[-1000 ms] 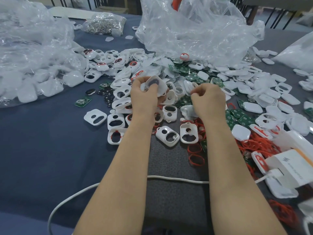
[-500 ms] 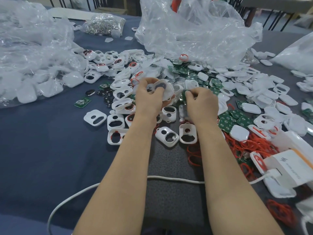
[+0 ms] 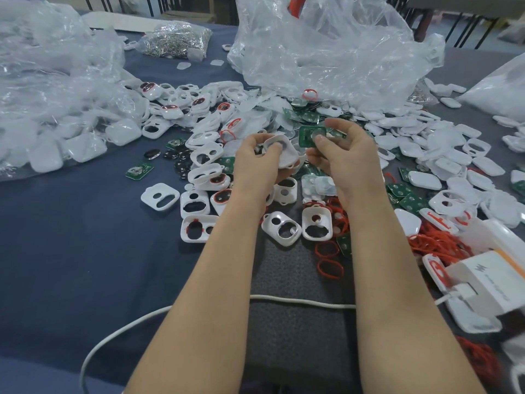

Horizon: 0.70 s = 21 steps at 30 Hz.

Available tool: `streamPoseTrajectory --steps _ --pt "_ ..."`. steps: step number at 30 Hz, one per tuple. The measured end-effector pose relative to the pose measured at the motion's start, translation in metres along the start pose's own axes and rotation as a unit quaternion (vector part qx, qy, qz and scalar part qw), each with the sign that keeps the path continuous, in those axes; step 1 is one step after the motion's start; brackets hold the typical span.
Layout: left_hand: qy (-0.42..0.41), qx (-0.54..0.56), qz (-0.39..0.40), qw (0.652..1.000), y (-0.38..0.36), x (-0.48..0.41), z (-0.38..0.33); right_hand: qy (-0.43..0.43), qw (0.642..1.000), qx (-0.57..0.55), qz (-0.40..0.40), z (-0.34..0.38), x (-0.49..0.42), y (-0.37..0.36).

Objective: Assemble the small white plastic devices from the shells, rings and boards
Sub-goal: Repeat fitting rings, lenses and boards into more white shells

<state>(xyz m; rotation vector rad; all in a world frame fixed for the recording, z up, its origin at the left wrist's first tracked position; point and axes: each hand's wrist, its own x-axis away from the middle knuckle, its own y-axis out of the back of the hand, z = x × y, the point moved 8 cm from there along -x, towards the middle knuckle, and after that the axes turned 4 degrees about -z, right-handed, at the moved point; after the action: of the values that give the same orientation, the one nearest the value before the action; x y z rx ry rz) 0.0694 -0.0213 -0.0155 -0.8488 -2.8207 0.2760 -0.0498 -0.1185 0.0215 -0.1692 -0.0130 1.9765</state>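
My left hand (image 3: 257,163) grips a white plastic shell (image 3: 281,153) with a round opening, held above the pile. Just to its right, my right hand (image 3: 345,155) pinches a small green circuit board (image 3: 308,136) between thumb and fingers, a little apart from the shell. White shells (image 3: 281,228) with cut-outs lie on the cloth below my hands. Red rubber rings (image 3: 329,268) are scattered near my right forearm. More green boards (image 3: 409,199) lie to the right.
Clear plastic bags (image 3: 326,49) stand behind the pile, and another bag of white parts (image 3: 51,109) lies at the left. A bag of metal rings (image 3: 176,38) is at the back. A white box (image 3: 494,282) and a white cable (image 3: 298,301) lie near me.
My right hand has lifted from the pile with a green board and moved up beside the shell. My left hand kept hold of the shell and shifted slightly right.
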Motion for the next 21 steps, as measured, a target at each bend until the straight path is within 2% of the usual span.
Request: streamPoseTrajectory --steps 5,10,16,18,21 --pt "0.048 0.067 0.006 0.997 -0.003 0.001 0.003 -0.043 0.996 -0.079 -0.003 -0.005 0.002 -0.003" --pt "0.081 0.104 0.028 0.991 -0.006 0.003 0.006 0.009 0.996 0.078 -0.051 -0.003 -0.003 0.008" --pt "0.083 0.088 0.043 0.992 -0.007 0.005 0.006 -0.007 1.0 -0.016 -0.004 0.0 -0.001 0.001" --pt "0.088 0.068 0.044 0.993 -0.008 0.004 0.007 0.012 1.0 0.0 0.023 0.005 0.002 -0.003" --pt "0.093 0.066 0.048 0.992 -0.009 0.003 0.008 0.079 0.992 0.094 0.025 0.016 0.004 -0.003"
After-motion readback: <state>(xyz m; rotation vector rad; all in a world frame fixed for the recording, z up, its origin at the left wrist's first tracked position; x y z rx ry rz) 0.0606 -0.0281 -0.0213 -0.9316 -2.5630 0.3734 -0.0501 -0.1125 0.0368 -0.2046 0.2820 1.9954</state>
